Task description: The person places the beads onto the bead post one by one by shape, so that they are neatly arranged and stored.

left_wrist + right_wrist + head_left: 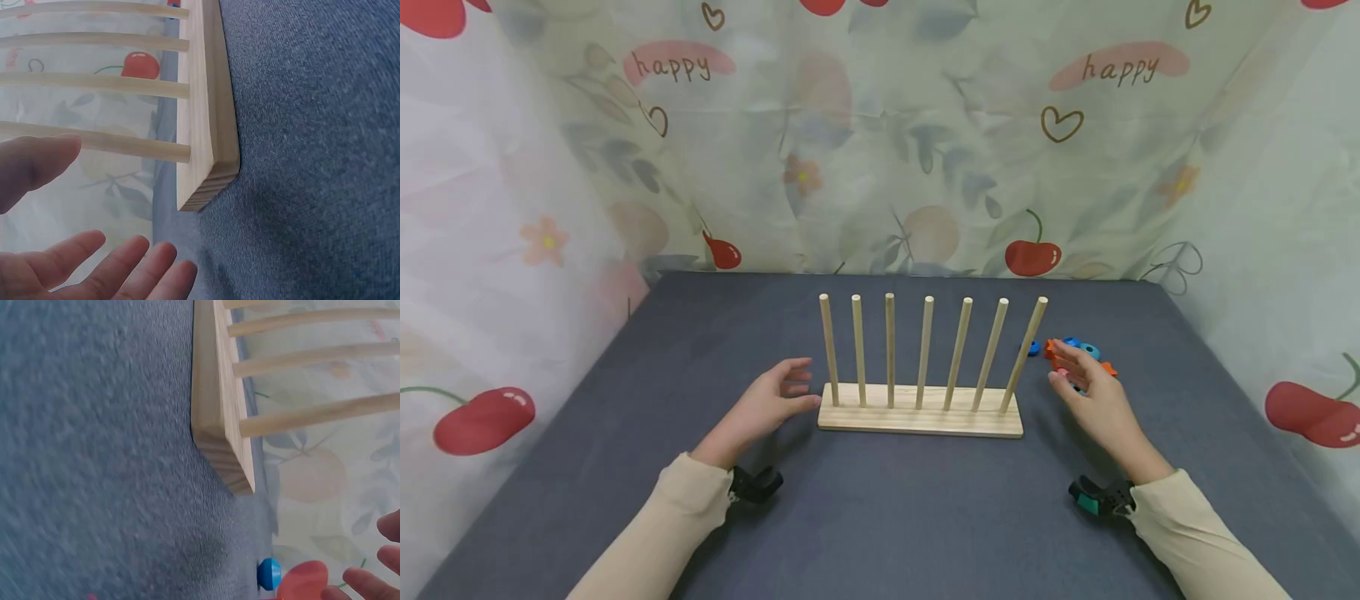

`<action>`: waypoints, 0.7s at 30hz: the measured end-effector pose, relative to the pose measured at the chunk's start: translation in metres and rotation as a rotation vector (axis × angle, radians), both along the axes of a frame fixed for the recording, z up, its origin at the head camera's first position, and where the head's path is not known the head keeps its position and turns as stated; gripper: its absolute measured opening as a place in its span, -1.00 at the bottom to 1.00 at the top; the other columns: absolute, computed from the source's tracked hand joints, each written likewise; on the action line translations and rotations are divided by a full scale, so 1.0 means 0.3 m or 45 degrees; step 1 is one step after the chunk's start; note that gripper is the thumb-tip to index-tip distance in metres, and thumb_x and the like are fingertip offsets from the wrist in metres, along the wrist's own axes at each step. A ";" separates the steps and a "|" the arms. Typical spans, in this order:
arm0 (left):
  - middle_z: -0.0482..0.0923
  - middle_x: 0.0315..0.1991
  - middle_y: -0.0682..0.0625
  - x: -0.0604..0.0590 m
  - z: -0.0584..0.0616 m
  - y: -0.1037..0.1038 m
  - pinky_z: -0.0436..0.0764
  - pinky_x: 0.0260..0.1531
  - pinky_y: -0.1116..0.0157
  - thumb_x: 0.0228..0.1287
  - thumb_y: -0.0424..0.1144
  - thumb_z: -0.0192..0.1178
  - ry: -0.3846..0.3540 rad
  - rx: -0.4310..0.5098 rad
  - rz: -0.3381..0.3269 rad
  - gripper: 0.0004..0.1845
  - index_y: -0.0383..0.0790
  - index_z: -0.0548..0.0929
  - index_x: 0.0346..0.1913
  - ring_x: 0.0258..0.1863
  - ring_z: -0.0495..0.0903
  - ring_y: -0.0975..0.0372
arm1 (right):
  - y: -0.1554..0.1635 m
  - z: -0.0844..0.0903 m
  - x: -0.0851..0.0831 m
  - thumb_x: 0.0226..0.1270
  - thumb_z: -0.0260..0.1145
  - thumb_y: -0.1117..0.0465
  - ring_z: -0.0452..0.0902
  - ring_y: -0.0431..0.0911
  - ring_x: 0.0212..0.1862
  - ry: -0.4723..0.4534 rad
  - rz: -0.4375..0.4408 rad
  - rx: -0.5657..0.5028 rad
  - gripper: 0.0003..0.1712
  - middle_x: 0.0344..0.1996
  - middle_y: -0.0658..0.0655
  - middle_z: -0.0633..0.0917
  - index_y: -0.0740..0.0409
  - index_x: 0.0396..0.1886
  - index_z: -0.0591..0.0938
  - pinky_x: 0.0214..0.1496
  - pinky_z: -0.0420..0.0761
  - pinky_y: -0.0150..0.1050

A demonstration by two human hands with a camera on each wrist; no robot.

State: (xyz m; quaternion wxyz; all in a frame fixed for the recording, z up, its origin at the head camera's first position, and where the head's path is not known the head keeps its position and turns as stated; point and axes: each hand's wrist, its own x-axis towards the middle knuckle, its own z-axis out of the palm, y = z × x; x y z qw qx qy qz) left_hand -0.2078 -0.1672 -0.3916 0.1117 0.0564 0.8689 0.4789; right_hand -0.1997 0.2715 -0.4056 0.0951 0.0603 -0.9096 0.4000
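A wooden peg rack (917, 421) stands on the dark table, its long flat base carrying a row of several upright dowels (925, 350). At the base's left end, my left hand (772, 402) hovers with fingers extended and holds nothing. In the left wrist view the hand's fingers (125, 265) are spread apart from the base's end (209, 175). My right hand (1093, 404) is to the right of the rack, fingers loosely extended, in front of a small pile of colourful pieces (1088, 350). The hand partly hides the pile; whether it touches any piece cannot be told.
A blue piece (1032, 348) lies behind the rack's right end; the right wrist view also shows this blue piece (269, 574). Patterned curtains (880, 150) enclose the dark cloth-covered table (917, 517) at the back and both sides.
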 end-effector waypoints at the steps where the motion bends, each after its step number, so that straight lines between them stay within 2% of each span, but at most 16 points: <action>1: 0.30 0.32 -0.34 -0.002 -0.002 0.001 0.45 0.15 -0.07 0.30 -0.26 0.24 -0.004 0.007 -0.002 -0.28 -0.30 0.18 0.45 0.29 0.36 -0.17 | 0.004 0.001 -0.003 0.49 0.10 0.02 0.38 0.30 0.27 -0.007 -0.004 -0.004 -0.36 0.33 0.36 0.39 0.13 0.47 0.24 0.20 0.43 0.18; 6: 0.31 0.31 -0.35 -0.015 -0.014 0.003 0.43 0.17 -0.08 0.28 -0.29 0.25 -0.018 0.031 -0.010 -0.28 -0.31 0.19 0.44 0.29 0.36 -0.18 | 0.022 -0.003 -0.027 0.47 0.16 0.12 0.44 0.30 0.22 -0.003 -0.023 0.021 -0.39 0.27 0.41 0.44 0.21 0.43 0.29 0.16 0.47 0.15; 10: 0.33 0.30 -0.34 -0.024 -0.023 0.005 0.42 0.18 -0.09 0.27 -0.28 0.26 -0.044 0.047 -0.016 -0.28 -0.31 0.22 0.43 0.28 0.37 -0.18 | 0.039 -0.008 -0.049 0.44 0.20 0.18 0.50 0.27 0.17 -0.044 -0.052 0.077 -0.44 0.22 0.42 0.49 0.30 0.35 0.37 0.09 0.52 0.09; 15: 0.35 0.30 -0.32 -0.032 -0.031 0.003 0.42 0.17 -0.10 0.28 -0.24 0.27 -0.078 0.056 -0.035 -0.30 -0.30 0.24 0.42 0.29 0.37 -0.17 | 0.063 -0.014 -0.061 0.45 0.19 0.10 0.54 0.24 0.12 -0.119 -0.050 0.115 -0.48 0.16 0.38 0.54 0.31 0.27 0.45 0.07 0.54 0.11; 21: 0.35 0.29 -0.33 -0.041 -0.046 0.008 0.42 0.17 -0.09 0.26 -0.24 0.28 -0.095 0.071 -0.048 -0.30 -0.32 0.26 0.41 0.28 0.37 -0.16 | 0.086 -0.036 -0.075 0.45 0.19 0.10 0.57 0.20 0.07 -0.130 -0.049 0.157 -0.52 0.13 0.35 0.58 0.31 0.21 0.52 0.06 0.55 0.10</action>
